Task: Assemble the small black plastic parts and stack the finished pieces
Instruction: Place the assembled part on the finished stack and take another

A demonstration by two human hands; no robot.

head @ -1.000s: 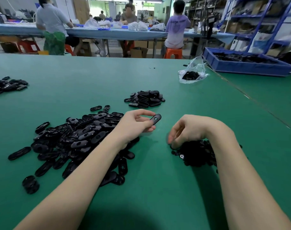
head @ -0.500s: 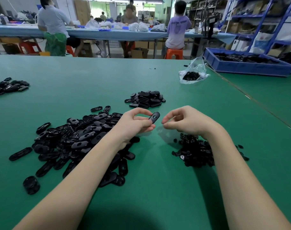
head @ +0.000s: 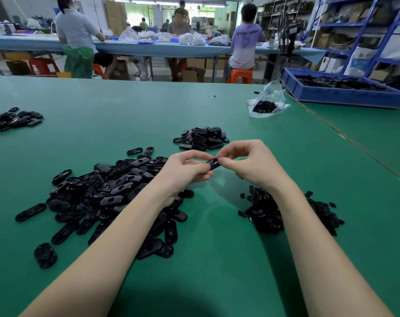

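My left hand point(head: 187, 168) grips a black oval shell point(head: 213, 164) above the green table point(head: 148, 106). My right hand point(head: 247, 163) meets it from the right, its fingertips pinching at the shell's end; any small insert between them is hidden. A big heap of loose oval shells point(head: 107, 193) lies under my left forearm. A pile of small black inserts point(head: 267, 213) sits under my right wrist. A neat stack of finished pieces point(head: 202, 138) stands just beyond my hands.
A clear plastic bag with black parts point(head: 266, 104) lies at the back right, beside a blue crate of parts point(head: 340, 89). Another dark pile point(head: 11, 120) sits at the far left. People work at a long table point(head: 148, 48) behind.
My right hand rose from the insert pile and moved left to meet the shell. My left hand lifted the shell slightly and kept hold of it.
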